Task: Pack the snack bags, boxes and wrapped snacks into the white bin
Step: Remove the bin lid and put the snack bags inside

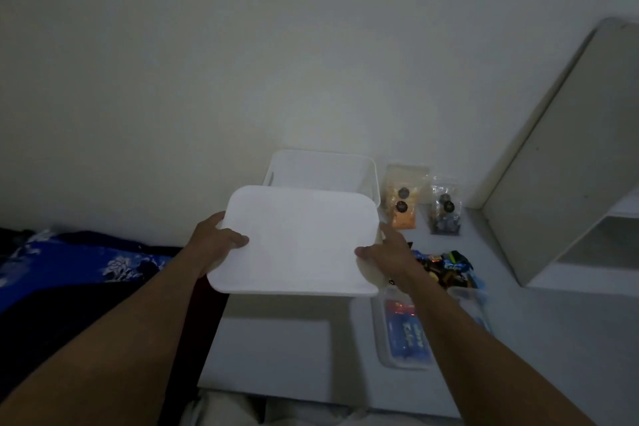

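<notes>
Dim, murky wide-angle frame with bowed edges, dark corners, soft grainy detail

A blue floral cloth (pixel 79 263) lies left of the grey table (pixel 276 356), with a pale shelf unit (pixel 553 166) at its right.

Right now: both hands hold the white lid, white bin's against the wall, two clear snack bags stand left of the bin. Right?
No. The head view shows the orange snack bag and the darker snack bag standing right of the white bin, not left. The rest holds: left hand and right hand grip the white lid, bin against the wall.
</notes>
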